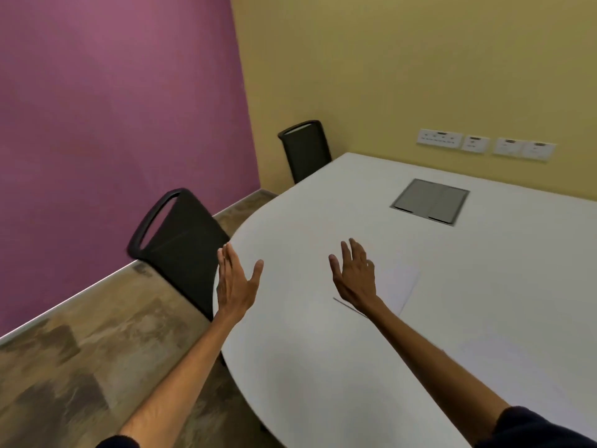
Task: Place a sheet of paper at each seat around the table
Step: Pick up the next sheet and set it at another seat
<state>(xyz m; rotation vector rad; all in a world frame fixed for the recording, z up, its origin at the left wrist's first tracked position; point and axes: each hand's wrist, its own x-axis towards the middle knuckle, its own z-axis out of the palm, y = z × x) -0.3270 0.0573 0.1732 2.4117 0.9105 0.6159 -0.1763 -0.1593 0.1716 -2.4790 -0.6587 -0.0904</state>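
Two hands are empty, fingers spread: the left hand (237, 286) over the counter (307, 367) edge by the near chair (181, 244), the right hand (353, 276) over a sheet of paper (399, 286) lying flat, touching or not is unclear. White on white, that sheet could be nudged out of place by a brushing wrist, and the far chair (307, 150) looks unserved. The counter's recessed hatch (429, 200) is closed, contents hidden.

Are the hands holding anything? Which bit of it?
Nothing is held. The left hand and right hand are both open, fingers straight. A sheet of paper lies flat on the table by the right hand.
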